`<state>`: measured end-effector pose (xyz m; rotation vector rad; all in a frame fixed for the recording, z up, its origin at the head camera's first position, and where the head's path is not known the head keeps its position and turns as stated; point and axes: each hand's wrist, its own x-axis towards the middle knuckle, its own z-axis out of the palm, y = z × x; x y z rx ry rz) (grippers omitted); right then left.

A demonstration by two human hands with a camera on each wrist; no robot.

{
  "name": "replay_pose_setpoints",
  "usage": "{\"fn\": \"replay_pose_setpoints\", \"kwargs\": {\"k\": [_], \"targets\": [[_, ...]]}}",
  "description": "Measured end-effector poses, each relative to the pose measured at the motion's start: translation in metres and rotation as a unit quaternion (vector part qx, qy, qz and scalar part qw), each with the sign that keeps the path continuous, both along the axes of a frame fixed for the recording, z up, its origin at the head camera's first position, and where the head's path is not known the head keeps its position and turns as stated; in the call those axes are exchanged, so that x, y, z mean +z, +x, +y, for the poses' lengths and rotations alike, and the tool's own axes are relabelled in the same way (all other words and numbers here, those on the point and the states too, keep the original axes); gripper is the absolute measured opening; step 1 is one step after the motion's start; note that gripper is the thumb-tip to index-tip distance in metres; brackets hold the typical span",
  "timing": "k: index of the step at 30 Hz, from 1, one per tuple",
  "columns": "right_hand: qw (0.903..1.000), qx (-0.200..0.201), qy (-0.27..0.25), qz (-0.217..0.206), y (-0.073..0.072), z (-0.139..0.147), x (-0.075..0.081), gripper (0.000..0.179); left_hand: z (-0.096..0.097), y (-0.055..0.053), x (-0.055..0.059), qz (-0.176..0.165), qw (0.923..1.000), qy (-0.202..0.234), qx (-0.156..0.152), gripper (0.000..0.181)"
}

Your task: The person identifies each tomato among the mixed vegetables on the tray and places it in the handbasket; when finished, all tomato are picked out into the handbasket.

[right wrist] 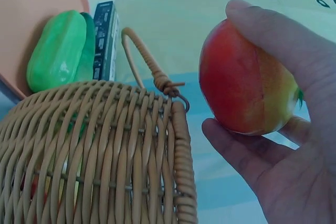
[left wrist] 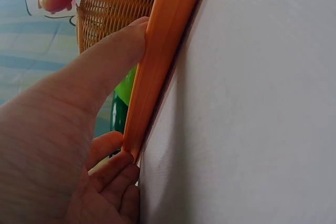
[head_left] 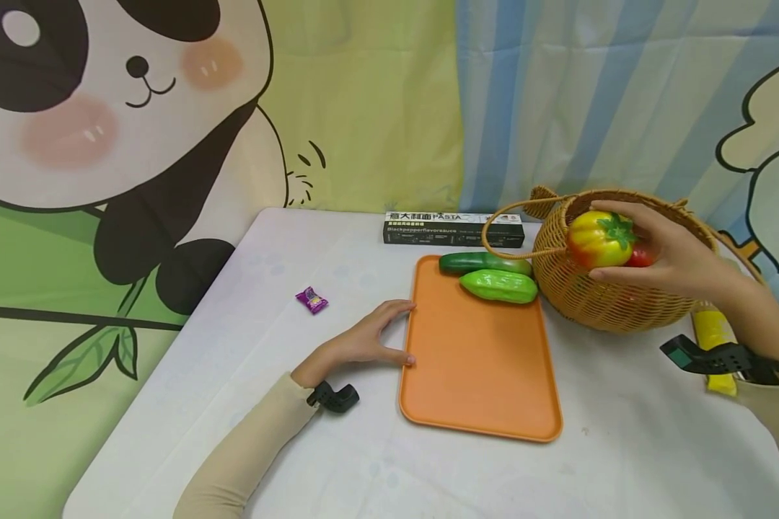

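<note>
My right hand (head_left: 678,256) grips a ribbed yellow-and-red toy tomato (head_left: 599,239) with a green leafy top, held over the mouth of the wicker basket (head_left: 613,299). In the right wrist view the tomato's red underside (right wrist: 236,80) faces the camera, thumb on one side and fingers on the other. Something red shows between those fingers in the head view. At the left edge of an orange tray (head_left: 480,367), my left hand (head_left: 363,335) touches the rim with thumb and fingertips spread apart. A green cucumber (head_left: 483,262) and a lighter green, bumpy toy vegetable (head_left: 500,285) lie at the tray's far end.
Behind the tray stands a black-and-white pasta box (head_left: 453,232). The basket's looped handle (head_left: 493,241) reaches over the tray's far right corner. A purple wrapped candy (head_left: 312,300) lies left of the tray, and a yellow packet (head_left: 714,339) lies under the right forearm.
</note>
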<state>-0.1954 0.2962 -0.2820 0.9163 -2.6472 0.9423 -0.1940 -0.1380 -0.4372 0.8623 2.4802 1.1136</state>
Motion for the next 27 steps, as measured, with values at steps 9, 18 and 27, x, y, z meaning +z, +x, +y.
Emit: {"fn": "replay_pose_setpoints", "kwargs": {"k": [9, 18, 27], "targets": [[0.9973, 0.04, -0.057, 0.025, -0.012, 0.008, -0.001, 0.095, 0.0, -0.001, -0.001, 0.0, 1.0, 0.001, 0.002, 0.094], [0.9968, 0.0, -0.079, -0.018, -0.015, 0.018, -0.004, 0.089, 0.0, -0.001, 0.0, 0.005, 1.0, 0.003, -0.001, 0.094], [0.995, -0.075, -0.053, -0.04, -0.018, 0.03, -0.012, 0.086, 0.0, 0.0, 0.0, -0.002, 1.0, 0.003, -0.001, 0.094]]}}
